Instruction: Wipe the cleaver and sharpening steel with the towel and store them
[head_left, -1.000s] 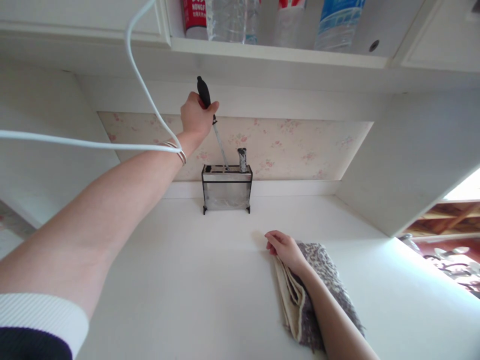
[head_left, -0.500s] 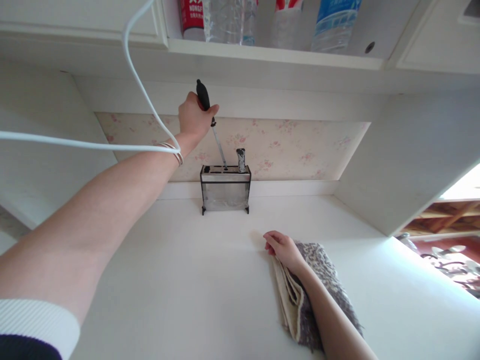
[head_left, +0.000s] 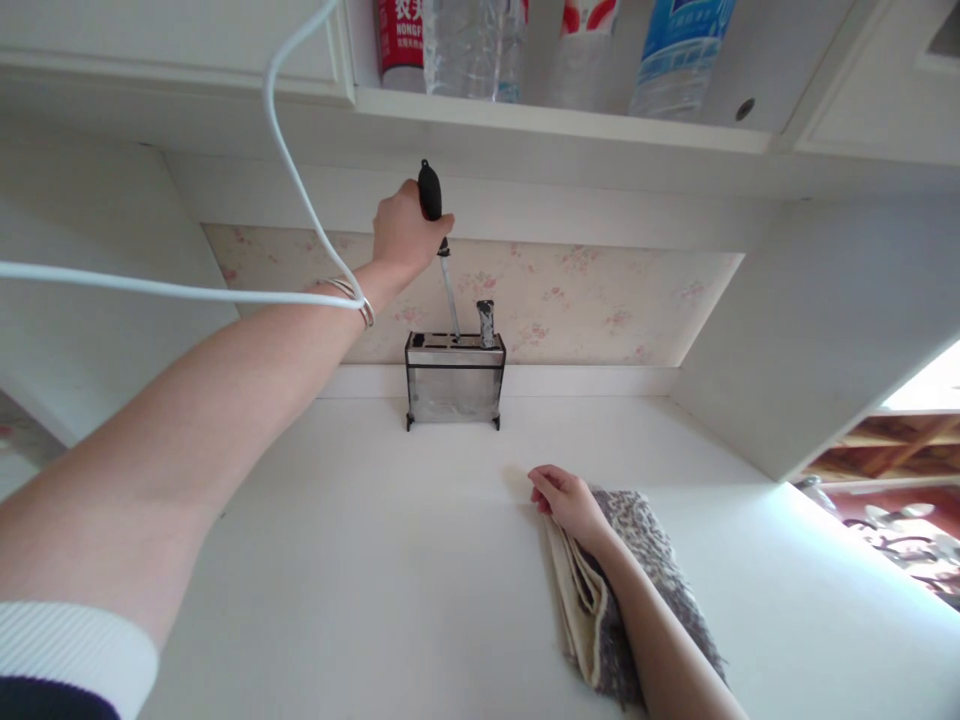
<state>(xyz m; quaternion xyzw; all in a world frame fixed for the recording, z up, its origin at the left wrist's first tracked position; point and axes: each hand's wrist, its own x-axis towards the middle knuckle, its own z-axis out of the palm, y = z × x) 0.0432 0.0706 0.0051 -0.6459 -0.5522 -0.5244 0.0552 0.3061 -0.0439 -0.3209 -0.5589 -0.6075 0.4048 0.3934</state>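
My left hand [head_left: 409,232] is closed around the black handle of a sharpening steel [head_left: 450,285]. Its thin metal rod slants down to a slot in the top of a knife holder [head_left: 455,390], and its lower end is hidden there. The holder has a metal top, a clear front and black side frames with feet. A short patterned handle [head_left: 486,325] sticks up from the holder's right side. Lower right, my right hand [head_left: 568,500] has its fingers curled at the upper left corner of a folded grey and beige cloth [head_left: 652,560], with the wrist lying across it.
A white cable [head_left: 285,150] hangs in front of my left forearm. Overhead, a cabinet shelf [head_left: 555,118] holds several plastic bottles [head_left: 679,60]. White side walls flank the white counter [head_left: 360,560], with floral wallpaper [head_left: 600,300] behind. Cluttered items show beyond the right edge.
The whole view has shifted slightly. My left hand has moved a little right with the sharpening steel, which now stands more upright over the slot. My right hand stays by the cloth.
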